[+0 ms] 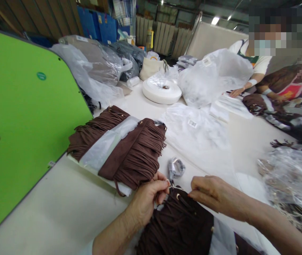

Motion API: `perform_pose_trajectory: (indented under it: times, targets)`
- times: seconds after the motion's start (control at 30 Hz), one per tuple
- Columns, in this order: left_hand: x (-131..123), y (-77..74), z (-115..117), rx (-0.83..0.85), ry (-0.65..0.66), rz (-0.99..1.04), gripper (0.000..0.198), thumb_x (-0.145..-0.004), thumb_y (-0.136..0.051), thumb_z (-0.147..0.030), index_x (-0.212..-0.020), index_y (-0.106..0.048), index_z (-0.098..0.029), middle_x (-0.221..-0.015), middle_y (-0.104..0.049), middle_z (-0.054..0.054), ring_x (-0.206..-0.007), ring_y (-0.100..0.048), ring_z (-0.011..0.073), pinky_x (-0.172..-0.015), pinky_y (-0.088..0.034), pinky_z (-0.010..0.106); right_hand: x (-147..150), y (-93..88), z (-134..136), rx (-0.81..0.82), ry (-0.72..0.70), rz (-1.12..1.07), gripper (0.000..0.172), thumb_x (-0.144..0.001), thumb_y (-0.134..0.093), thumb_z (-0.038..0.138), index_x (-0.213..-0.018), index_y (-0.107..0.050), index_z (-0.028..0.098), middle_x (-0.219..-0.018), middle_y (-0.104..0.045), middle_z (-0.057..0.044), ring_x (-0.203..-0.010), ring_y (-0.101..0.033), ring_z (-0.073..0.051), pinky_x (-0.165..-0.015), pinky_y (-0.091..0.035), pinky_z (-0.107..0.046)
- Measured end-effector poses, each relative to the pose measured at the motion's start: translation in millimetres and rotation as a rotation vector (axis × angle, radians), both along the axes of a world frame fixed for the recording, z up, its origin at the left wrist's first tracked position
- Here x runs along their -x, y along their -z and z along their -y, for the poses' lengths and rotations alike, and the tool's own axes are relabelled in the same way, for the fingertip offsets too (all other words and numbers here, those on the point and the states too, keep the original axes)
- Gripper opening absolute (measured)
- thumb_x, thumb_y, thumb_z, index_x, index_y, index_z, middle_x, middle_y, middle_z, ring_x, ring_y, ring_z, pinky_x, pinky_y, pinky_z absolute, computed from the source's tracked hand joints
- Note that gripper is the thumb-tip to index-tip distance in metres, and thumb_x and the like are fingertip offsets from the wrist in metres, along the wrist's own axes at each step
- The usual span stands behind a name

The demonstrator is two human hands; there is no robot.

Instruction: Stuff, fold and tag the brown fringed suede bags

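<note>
A brown suede fringed bag (178, 223) lies at the near table edge under both my hands. My left hand (151, 196) pinches a small metal fitting at the bag's top edge, fingers closed. My right hand (211, 193) rests on the bag's upper right corner with its fingers pressed together on the suede. Just beyond my fingers lies a small clear wrapped packet (176, 168). A second brown fringed bag (119, 147), banded with clear plastic film, lies to the upper left.
A green panel (20, 117) stands along the left. White plastic bags (198, 131), a white tape roll (162, 91) and bagged goods (97, 63) cover the table. Two other people work at the far right, one with a hand (237, 92) on the table. Clear bags (291, 177) pile up right.
</note>
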State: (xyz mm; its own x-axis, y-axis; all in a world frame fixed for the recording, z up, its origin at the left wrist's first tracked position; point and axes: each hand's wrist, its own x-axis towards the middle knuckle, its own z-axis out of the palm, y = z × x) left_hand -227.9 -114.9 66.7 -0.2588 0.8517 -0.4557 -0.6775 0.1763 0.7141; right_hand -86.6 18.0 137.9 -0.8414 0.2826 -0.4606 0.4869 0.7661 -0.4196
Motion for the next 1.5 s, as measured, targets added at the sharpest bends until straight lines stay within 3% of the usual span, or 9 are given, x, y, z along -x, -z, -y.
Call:
perform_pose_trajectory:
  times: [0.13,0.27,0.43,0.67,0.83,1.07,1.23,1.37,1.5]
  targets:
    - [0.8,-0.1,0.3,0.006,0.028,0.040,0.020,-0.055,-0.058,-0.032,-0.064,-0.048,-0.016,-0.054,-0.049,-0.005,-0.038,-0.032,0.0028,-0.041,-0.015,0.020,1.1,-3.0,-7.4,0.281,0.326,-0.035,0.021,-0.079,-0.052,0.040,-0.077,-0.055,0.020,-0.061,-0.051,0.004,-0.055,-0.045,-0.010,-0.052,-0.033,-0.022]
    - [1.5,-0.6,1.2,0.001,0.030,0.068,0.021,-0.057,-0.059,-0.032,-0.066,-0.049,-0.016,-0.054,-0.048,-0.005,-0.040,-0.032,0.0027,-0.041,-0.015,0.020,6.9,-5.1,6.6,0.793,0.727,-0.087,0.047,-0.063,-0.070,0.044,-0.099,-0.054,0.019,-0.069,-0.058,0.004,-0.058,-0.050,-0.009,-0.052,-0.033,-0.020]
    - [3.0,-1.0,2.8,0.002,-0.008,0.099,0.025,-0.058,-0.064,-0.032,-0.073,-0.052,-0.015,-0.053,-0.048,-0.006,-0.038,-0.031,0.0022,-0.039,-0.015,0.018,8.9,7.3,43.8,1.092,0.902,-0.039,0.039,-0.051,-0.078,0.032,-0.078,-0.055,0.015,-0.061,-0.060,0.004,-0.049,-0.052,-0.005,-0.048,-0.036,-0.017]
    - [4.9,-6.6,30.0,0.054,0.046,-0.026,0.023,-0.059,-0.067,-0.032,-0.066,-0.056,-0.013,-0.051,-0.050,-0.005,-0.037,-0.034,0.0013,-0.039,-0.017,0.017,13.4,15.2,56.6,1.062,0.937,-0.073,0.027,-0.057,-0.071,0.029,-0.070,-0.053,0.014,-0.054,-0.062,0.002,-0.040,-0.051,-0.004,-0.034,-0.033,-0.012]
    - [-3.9,-2.8,60.0,0.066,0.082,-0.102,0.034,-0.059,-0.072,-0.044,-0.067,-0.060,-0.013,-0.054,-0.055,-0.003,-0.034,-0.038,0.0019,-0.036,-0.018,0.017,25.1,20.0,62.2,0.978,1.113,-0.197,0.015,-0.065,-0.065,0.017,-0.069,-0.050,0.014,-0.055,-0.061,0.001,-0.043,-0.054,-0.005,-0.040,-0.042,-0.013]
    - [-24.8,-9.9,81.2,0.004,0.136,-0.285,0.046,-0.066,-0.069,-0.044,-0.104,-0.067,-0.019,-0.080,-0.065,0.004,-0.042,-0.050,0.0038,-0.042,-0.028,0.016,34.5,28.0,82.0,0.913,1.248,-0.349,0.017,-0.063,-0.066,0.016,-0.066,-0.049,0.015,-0.054,-0.059,0.002,-0.045,-0.054,-0.007,-0.043,-0.043,-0.017]
    - [-33.4,-9.3,81.4,-0.015,0.314,-0.410,0.068,-0.072,-0.060,-0.030,-0.136,-0.037,-0.019,-0.051,-0.055,-0.004,-0.045,-0.049,0.0076,-0.043,-0.034,0.015,35.3,32.5,95.0,1.021,1.254,-0.434,0.020,-0.058,-0.066,0.021,-0.065,-0.049,0.016,-0.050,-0.054,0.006,-0.044,-0.048,-0.006,-0.045,-0.040,-0.018]
    - [-26.1,-3.9,79.0,-0.094,0.165,-0.666,0.054,-0.081,-0.055,-0.033,-0.133,-0.043,-0.023,-0.089,-0.068,0.006,-0.058,-0.060,0.0116,-0.052,-0.050,0.021,30.9,35.1,94.3,1.081,1.100,-0.340,0.017,-0.058,-0.064,0.021,-0.069,-0.053,0.014,-0.053,-0.054,0.005,-0.047,-0.049,-0.006,-0.047,-0.037,-0.018]
    - [-10.8,-0.6,84.3,-0.114,0.043,-0.937,0.037,-0.087,-0.050,-0.034,-0.121,-0.056,-0.023,-0.123,-0.058,0.007,-0.106,-0.059,0.0196,-0.091,-0.050,0.031,27.4,32.6,93.9,1.059,1.007,-0.307,0.017,-0.062,-0.057,0.027,-0.073,-0.051,0.016,-0.058,-0.056,0.003,-0.050,-0.052,-0.008,-0.048,-0.039,-0.020]
